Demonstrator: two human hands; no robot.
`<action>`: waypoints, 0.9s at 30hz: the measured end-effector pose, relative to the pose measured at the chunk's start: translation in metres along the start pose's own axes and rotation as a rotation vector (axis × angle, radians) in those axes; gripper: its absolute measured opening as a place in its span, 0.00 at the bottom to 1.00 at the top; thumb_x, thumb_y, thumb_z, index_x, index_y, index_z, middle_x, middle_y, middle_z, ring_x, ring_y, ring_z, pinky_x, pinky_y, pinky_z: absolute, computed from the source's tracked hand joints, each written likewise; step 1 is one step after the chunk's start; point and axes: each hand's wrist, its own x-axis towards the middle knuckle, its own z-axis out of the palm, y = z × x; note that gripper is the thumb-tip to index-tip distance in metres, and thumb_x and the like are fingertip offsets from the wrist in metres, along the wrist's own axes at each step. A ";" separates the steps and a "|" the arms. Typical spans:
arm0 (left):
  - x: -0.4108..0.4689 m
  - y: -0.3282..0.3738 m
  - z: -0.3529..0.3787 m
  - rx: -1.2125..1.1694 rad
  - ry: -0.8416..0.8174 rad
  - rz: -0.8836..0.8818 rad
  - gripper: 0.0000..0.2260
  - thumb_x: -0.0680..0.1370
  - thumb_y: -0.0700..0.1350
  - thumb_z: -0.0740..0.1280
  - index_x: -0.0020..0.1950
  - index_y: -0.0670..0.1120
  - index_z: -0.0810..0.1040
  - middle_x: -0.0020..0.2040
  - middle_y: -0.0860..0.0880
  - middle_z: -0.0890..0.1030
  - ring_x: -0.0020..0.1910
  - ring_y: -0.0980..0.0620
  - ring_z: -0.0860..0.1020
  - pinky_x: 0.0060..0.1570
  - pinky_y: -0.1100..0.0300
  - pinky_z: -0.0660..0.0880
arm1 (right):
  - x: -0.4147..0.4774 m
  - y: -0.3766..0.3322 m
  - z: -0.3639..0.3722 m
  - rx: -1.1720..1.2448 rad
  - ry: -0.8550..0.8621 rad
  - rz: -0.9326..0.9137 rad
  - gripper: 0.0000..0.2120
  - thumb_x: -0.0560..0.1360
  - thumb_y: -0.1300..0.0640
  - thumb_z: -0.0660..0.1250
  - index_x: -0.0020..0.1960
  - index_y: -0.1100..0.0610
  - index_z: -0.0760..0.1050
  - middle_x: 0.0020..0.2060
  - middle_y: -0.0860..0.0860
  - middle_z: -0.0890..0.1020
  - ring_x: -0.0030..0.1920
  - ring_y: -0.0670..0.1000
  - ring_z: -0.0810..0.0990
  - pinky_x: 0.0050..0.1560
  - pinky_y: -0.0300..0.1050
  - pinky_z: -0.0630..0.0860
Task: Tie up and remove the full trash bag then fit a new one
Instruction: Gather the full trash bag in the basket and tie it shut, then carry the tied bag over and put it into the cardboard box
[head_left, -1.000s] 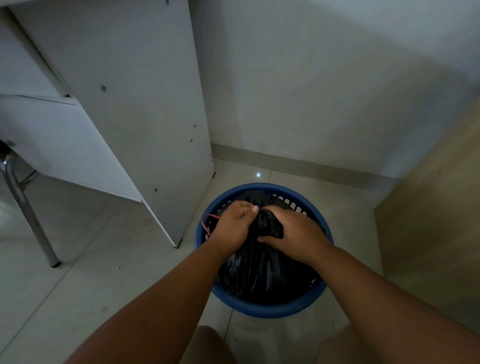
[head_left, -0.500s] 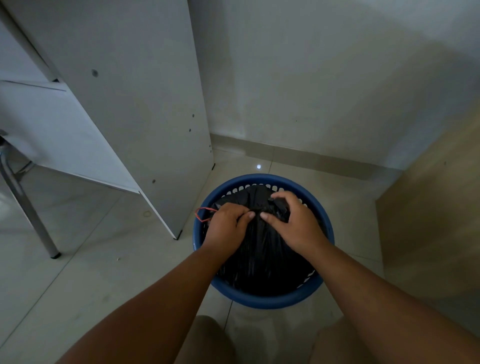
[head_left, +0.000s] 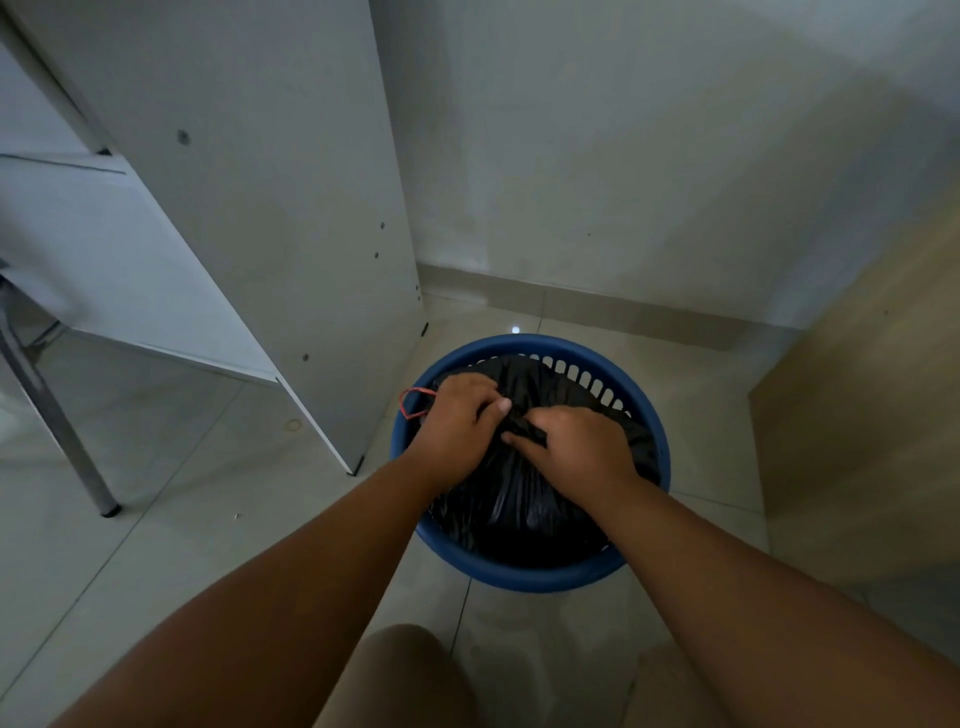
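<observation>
A round blue slotted bin (head_left: 540, 577) stands on the tiled floor and holds a full black trash bag (head_left: 514, 509). Both my hands are over the bin, pinching the gathered top of the bag where it bunches between them. My left hand (head_left: 457, 426) grips the plastic on the left, thumb pressed down. My right hand (head_left: 576, 447) grips it on the right, fingers curled in. A red drawstring loop (head_left: 413, 402) sticks out beside my left hand at the bin's left rim.
A white cabinet panel (head_left: 291, 234) stands just left of the bin, nearly touching it. A metal chair leg (head_left: 57, 426) is at far left. The wall and skirting run behind; a tan board (head_left: 862, 415) leans at right. My knees show at the bottom.
My right hand has come down from the far side of the bag top toward the middle. Both hands keep working the gathered plastic; the bag stays in the bin.
</observation>
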 end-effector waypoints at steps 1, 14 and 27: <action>-0.007 -0.003 -0.001 0.037 0.050 -0.007 0.16 0.80 0.53 0.64 0.59 0.42 0.80 0.63 0.44 0.77 0.67 0.48 0.70 0.74 0.46 0.62 | 0.001 -0.002 -0.001 0.017 0.006 0.026 0.20 0.78 0.37 0.62 0.40 0.52 0.79 0.34 0.47 0.81 0.35 0.49 0.80 0.32 0.46 0.74; -0.080 -0.048 -0.028 0.158 -0.232 -0.279 0.78 0.45 0.77 0.77 0.81 0.54 0.35 0.82 0.49 0.49 0.81 0.43 0.49 0.77 0.37 0.57 | 0.014 -0.030 -0.008 0.239 0.053 0.272 0.25 0.80 0.42 0.63 0.34 0.60 0.73 0.28 0.54 0.76 0.31 0.54 0.75 0.33 0.49 0.73; -0.067 -0.043 -0.030 -0.198 -0.291 -0.353 0.79 0.46 0.61 0.87 0.80 0.59 0.33 0.79 0.49 0.65 0.78 0.45 0.63 0.73 0.40 0.68 | 0.022 -0.041 -0.064 0.403 0.235 0.244 0.23 0.78 0.49 0.69 0.30 0.59 0.67 0.24 0.51 0.67 0.27 0.49 0.66 0.30 0.48 0.60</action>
